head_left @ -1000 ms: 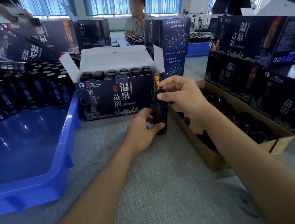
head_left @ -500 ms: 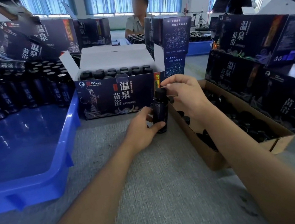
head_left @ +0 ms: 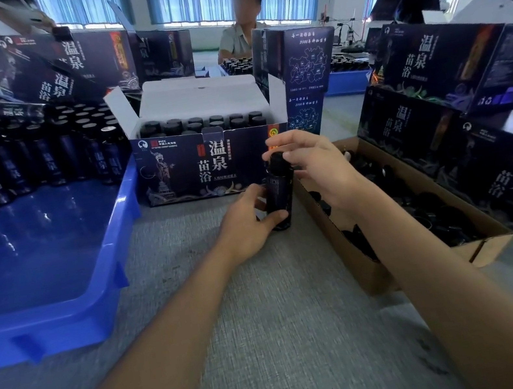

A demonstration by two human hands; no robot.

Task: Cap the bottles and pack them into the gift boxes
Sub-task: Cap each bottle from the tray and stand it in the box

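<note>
Plainly, the bottle stood upright on the tabletop at the centre of the frame, just in front of the open gift box. The fingers of the left hand curled round its lower body, and those of the right hand pinched the black cap on top. A cap seated crooked could cross-thread and stay loose. A hard twist against a weak lower hold might tip the bottle toward the cardboard tray at right.
</note>
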